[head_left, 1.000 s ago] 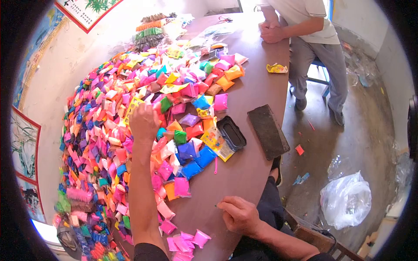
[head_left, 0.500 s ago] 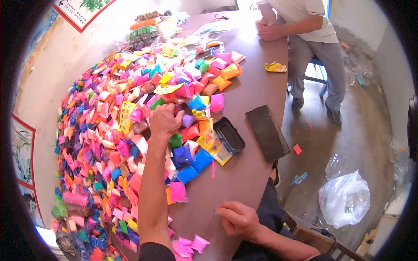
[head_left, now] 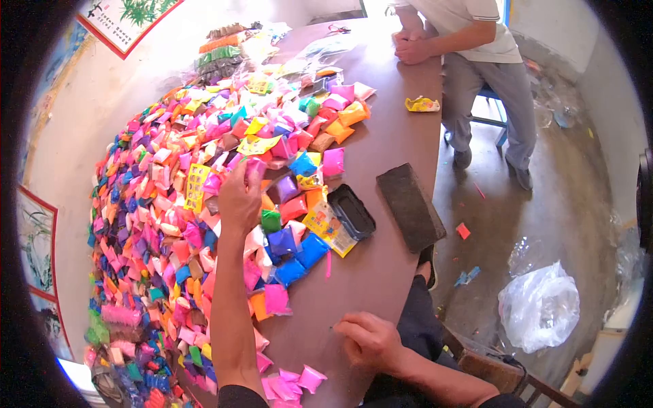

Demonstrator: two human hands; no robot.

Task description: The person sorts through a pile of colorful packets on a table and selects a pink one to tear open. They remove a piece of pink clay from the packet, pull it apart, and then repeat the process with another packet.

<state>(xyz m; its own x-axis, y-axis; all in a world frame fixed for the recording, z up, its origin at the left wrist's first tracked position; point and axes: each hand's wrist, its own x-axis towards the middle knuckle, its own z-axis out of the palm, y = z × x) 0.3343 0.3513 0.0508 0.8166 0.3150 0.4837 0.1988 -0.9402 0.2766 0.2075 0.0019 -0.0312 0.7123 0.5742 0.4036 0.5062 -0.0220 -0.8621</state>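
My left hand [head_left: 239, 200] reaches over the heap of small colourful packets [head_left: 163, 224]. Its fingers are closed on a magenta packet [head_left: 256, 168] at the fingertips. Just to its right lie a purple packet [head_left: 287, 185] and a green packet [head_left: 271, 220]. My right hand [head_left: 371, 342] rests near the table's front edge, fingers curled. A tiny dark bit shows at its fingertip, too small to name. Several pink packets [head_left: 294, 384] lie between the right hand and my left forearm.
A black open tray [head_left: 352, 211] stands beside a yellow printed bag [head_left: 330, 228]. A dark flat slab [head_left: 410, 207] lies by the table [head_left: 340, 285] edge. Across the table a person [head_left: 456, 47] clasps their hands. A clear plastic bag [head_left: 539, 306] lies on the floor.
My left hand has lifted a little and drawn left, now with a magenta packet in its fingers. The right hand stays almost where it was; the view has shifted slightly.
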